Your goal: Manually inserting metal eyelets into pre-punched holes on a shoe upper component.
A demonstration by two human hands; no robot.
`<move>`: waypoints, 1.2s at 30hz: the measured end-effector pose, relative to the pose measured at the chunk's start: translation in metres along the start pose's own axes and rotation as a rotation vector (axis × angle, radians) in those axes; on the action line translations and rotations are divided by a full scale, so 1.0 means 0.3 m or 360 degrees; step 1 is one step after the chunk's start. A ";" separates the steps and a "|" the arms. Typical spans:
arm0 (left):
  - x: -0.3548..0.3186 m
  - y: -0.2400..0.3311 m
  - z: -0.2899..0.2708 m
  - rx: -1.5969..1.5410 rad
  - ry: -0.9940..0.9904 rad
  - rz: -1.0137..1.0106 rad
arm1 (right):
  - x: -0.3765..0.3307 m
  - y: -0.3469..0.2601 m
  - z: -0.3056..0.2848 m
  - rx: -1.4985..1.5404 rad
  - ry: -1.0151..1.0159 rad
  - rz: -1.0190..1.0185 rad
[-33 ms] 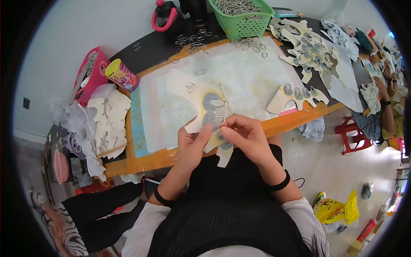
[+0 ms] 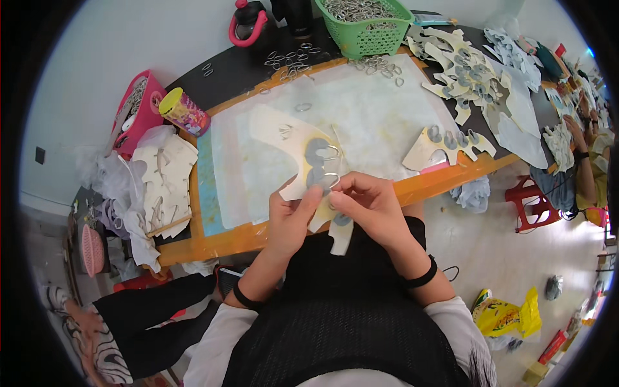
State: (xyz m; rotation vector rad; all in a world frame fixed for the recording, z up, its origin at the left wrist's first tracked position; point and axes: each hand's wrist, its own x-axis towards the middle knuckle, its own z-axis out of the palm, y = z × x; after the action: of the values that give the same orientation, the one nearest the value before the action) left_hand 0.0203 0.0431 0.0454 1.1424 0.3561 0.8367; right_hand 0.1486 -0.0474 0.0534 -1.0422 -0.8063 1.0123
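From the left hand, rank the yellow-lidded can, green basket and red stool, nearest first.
From the left hand:
1. Yellow-lidded can, up-left on the table.
2. Green basket, at the table's far edge.
3. Red stool, on the floor, far right.

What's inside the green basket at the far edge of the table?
The green basket is heaped with small metal rings, the same kind as the loose rings scattered beside it. The heap hides whatever lies below.

- The cream cut-out piece (image 2: 303, 151) is partly covered at its lower end by both hands.
- A co-worker (image 2: 590, 161) at the right edge is cut off.
- The green basket (image 2: 364, 32) is clipped by the top edge.
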 end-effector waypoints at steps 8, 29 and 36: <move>-0.043 -0.001 -0.059 -0.0093 0.0089 -0.0277 | -0.019 0.007 0.018 -0.0084 -0.0048 -0.0166; -0.026 -0.011 0.049 0.0308 0.0460 -0.0471 | -0.022 0.084 0.011 -0.0127 -0.0289 -0.0095; -0.027 -0.111 -0.098 -0.0192 0.0205 -0.0164 | -0.011 0.170 0.019 -0.0072 -0.0382 -0.0172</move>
State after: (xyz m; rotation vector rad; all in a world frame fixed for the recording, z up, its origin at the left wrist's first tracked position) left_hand 0.0094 0.0508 0.0023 0.9527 0.4614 0.8318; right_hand 0.1283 -0.0403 0.0066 -0.9150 -1.0745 1.0424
